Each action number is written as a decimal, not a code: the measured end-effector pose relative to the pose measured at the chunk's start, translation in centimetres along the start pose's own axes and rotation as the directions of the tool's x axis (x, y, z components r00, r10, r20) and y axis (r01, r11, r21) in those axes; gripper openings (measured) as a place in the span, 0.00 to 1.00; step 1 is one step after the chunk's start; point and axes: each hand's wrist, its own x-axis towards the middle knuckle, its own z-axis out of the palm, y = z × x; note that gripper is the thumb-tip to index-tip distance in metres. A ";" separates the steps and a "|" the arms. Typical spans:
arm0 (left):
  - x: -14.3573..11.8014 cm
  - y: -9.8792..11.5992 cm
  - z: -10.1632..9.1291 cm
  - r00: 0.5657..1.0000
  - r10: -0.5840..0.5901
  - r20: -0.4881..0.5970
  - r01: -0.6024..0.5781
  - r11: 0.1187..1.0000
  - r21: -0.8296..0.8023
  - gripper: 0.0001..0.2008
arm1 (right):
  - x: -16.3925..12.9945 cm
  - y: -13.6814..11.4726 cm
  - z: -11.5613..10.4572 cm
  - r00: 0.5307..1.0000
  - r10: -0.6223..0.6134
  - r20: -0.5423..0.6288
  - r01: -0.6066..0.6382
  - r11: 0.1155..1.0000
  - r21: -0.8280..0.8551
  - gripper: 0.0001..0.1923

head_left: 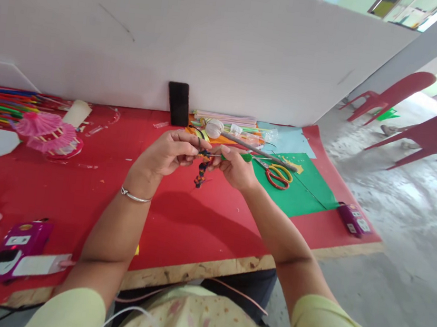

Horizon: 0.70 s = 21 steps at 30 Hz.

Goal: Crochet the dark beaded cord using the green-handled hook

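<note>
Your left hand [170, 152] pinched the top of a little bead string [202, 169] with tight fingers. Your right hand [236, 168] gripped a green stick [239, 157], fingers curled shut.

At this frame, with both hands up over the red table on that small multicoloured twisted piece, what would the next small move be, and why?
Probably another short twist. The left hand pinches the top of the small multicoloured twisted pipe-cleaner piece, and the right hand grips a green stem running into it. The piece's lower end hangs free above the red table, so turning the stem round the top looks likeliest.
</note>
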 end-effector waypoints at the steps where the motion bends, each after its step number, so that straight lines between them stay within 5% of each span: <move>1: 0.0 0.0 0.1 1.000 0.001 -0.005 0.000 1.000 0.007 0.12 | -0.1 -0.1 -0.1 1.000 -0.019 -0.002 0.019 0.999 -0.032 0.27; 12: 0.4 -1.3 0.2 0.988 0.124 -0.094 -0.113 0.987 0.116 0.15 | -1.6 -1.5 -0.1 0.979 -0.204 0.006 0.194 0.922 -0.336 0.30; 21: 0.2 -0.8 0.4 0.980 0.153 -0.127 -0.115 0.956 0.269 0.16 | -2.4 -3.1 -0.4 0.900 -0.379 0.216 0.425 0.652 -0.628 0.28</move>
